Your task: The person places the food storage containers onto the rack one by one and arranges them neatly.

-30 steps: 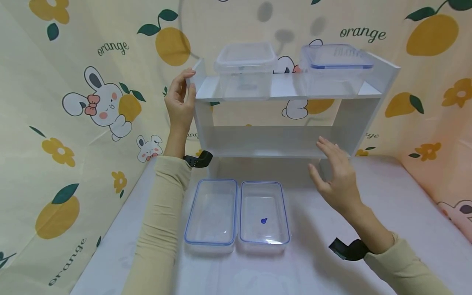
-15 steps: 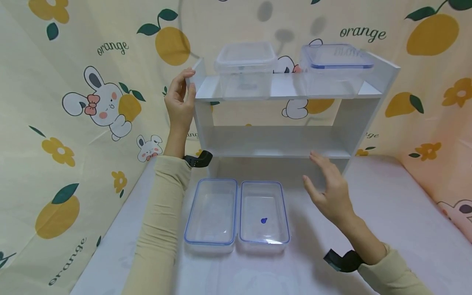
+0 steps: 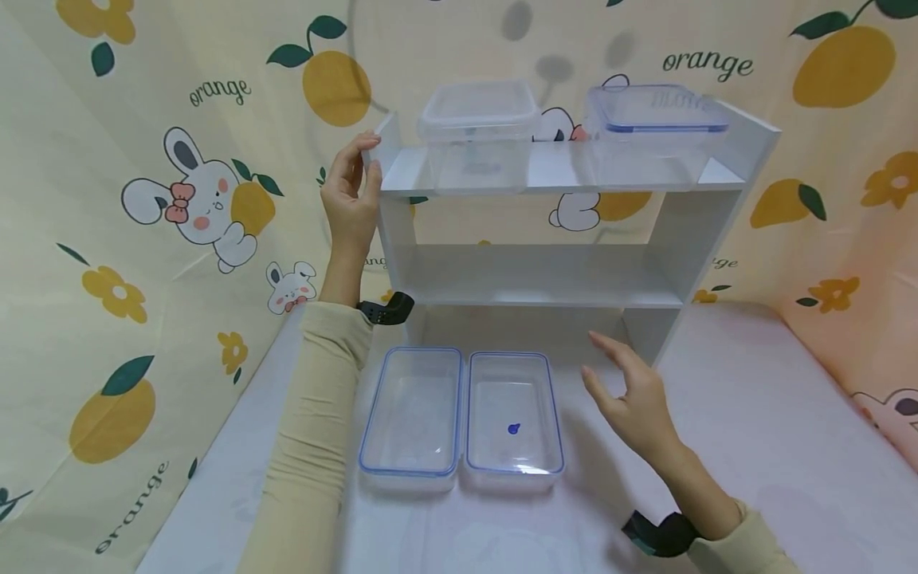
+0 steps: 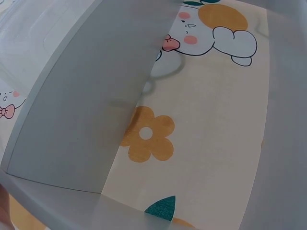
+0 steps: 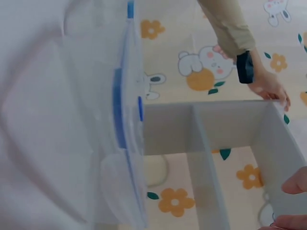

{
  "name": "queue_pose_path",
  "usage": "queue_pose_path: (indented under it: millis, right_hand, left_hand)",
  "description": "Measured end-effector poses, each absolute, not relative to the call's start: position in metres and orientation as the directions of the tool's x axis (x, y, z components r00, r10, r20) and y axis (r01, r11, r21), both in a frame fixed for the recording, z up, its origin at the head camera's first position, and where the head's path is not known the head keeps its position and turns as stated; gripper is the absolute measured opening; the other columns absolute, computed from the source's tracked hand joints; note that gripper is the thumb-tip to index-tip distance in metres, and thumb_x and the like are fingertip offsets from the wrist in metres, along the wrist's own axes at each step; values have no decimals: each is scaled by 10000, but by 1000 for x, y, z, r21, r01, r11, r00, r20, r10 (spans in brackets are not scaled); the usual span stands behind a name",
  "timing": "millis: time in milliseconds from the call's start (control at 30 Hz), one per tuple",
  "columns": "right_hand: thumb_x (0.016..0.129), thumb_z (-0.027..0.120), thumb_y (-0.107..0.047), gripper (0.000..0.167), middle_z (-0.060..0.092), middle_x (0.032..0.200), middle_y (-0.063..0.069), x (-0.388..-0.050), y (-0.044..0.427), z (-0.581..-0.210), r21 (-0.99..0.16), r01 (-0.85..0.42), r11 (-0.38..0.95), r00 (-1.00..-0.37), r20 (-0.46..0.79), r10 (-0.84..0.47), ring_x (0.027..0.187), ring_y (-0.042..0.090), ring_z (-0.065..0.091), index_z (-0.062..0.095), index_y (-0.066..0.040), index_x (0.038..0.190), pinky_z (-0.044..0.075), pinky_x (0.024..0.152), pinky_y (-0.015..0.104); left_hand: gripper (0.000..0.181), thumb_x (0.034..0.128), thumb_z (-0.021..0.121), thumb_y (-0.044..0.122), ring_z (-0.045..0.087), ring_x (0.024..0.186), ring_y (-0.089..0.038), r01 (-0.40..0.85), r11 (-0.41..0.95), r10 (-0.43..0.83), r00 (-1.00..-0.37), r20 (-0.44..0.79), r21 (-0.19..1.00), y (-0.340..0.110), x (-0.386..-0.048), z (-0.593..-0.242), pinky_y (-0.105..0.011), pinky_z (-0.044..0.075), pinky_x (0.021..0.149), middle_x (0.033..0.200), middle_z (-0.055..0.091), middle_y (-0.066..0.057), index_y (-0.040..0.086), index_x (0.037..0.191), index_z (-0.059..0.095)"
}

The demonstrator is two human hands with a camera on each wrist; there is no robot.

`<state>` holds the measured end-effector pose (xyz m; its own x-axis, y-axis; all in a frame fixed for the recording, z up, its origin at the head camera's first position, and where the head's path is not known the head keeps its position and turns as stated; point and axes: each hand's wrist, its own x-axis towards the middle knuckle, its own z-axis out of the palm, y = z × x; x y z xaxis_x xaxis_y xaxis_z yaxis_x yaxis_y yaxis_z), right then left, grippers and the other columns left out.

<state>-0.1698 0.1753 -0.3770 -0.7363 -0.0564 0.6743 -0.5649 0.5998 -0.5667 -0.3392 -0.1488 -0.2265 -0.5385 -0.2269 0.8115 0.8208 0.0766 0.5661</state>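
My left hand [image 3: 351,191] grips the upper left edge of a white shelf unit [image 3: 538,275], thumb in front and fingers bent at the side panel. In the right wrist view the same left hand [image 5: 271,87] is at the shelf's corner. My right hand [image 3: 634,402] hovers with thumb and fingers spread, holding nothing, right of two clear food containers. These two, a left container [image 3: 411,472] and a right container [image 3: 512,469], lie side by side on the table with blue edging. The right one shows a small blue mark.
On the top shelf stand a clear lidded container [image 3: 476,155] and another container with a blue-edged lid [image 3: 656,127]. A patterned cloth [image 3: 194,319] covers the walls behind and beside the white table [image 3: 760,446].
My right hand has moved down and slightly left, away from the shelf, toward the right-hand table container. My left hand keeps its place on the shelf edge, and the containers stay put.
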Motion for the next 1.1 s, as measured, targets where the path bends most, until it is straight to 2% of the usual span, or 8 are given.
queue_pose_path:
  millis: [100,267,367,500,667,767,900,1100]
  right_hand:
    - [809,656,63,425,644,1197,279,-168,174,-382,-589,-565,578,-752,656,-66,1083,403,612,579,83,1227,327,983,-65]
    - [813,653,79,403,658,1177,269,-167,174,-391,-616,-571,543,-762,643,-72,1114,-54,575,587,90,1211,394,953,-40]
    - [819,650,76,394,663,1158,267,-166,173,-396,-637,-564,525,-775,627,-73,1107,-202,471,585,97,1207,423,928,-29]
    - [837,652,48,371,672,1136,245,-164,173,-402,-664,-527,530,-808,585,-70,1077,-114,541,589,93,1200,451,910,-11]
    - [865,650,-6,351,679,1144,217,-161,173,-407,-697,-450,558,-863,500,-73,1030,209,651,595,71,1202,484,891,20]
    - [879,645,-38,344,680,1151,218,-160,174,-408,-711,-408,572,-892,445,-83,1019,333,654,595,67,1203,569,891,176]
    - [896,633,-68,345,678,1162,238,-160,174,-409,-741,-355,571,-924,370,-94,1029,369,662,592,69,1210,585,869,411]
    - [909,638,-146,396,671,1187,230,-162,177,-415,-789,-253,559,-967,229,-114,1059,358,665,573,43,1250,598,856,394]
  left_hand:
    - [265,918,530,-9,532,1322,-176,821,70,-228,-540,810,567,-149,-339,-227,-242,386,1169,1278,608,-230,-84,1164,595]
    - [261,923,518,-13,530,1323,-166,824,69,-225,-536,813,562,-149,-340,-227,-239,380,1173,1277,606,-229,-79,1164,596]
    - [264,927,517,-8,529,1324,-158,826,76,-224,-531,817,558,-149,-341,-228,-238,380,1172,1283,606,-228,-79,1169,595]
    - [264,928,518,-11,529,1325,-168,825,83,-228,-530,817,558,-149,-342,-227,-238,381,1172,1281,604,-234,-85,1171,591]
    - [263,926,505,-23,517,1337,-185,809,72,-238,-555,797,584,-148,-342,-226,-237,369,1180,1291,591,-243,-78,1168,591]
    - [263,924,505,-23,514,1339,-175,803,62,-241,-565,789,593,-148,-342,-226,-232,368,1180,1299,590,-233,-64,1167,596]
    - [267,927,509,-16,519,1335,-165,813,75,-235,-549,802,578,-148,-341,-227,-232,375,1175,1294,599,-223,-70,1175,591]
    - [273,930,513,6,524,1330,-157,822,91,-230,-532,815,562,-149,-341,-228,-236,379,1173,1289,606,-216,-68,1181,591]
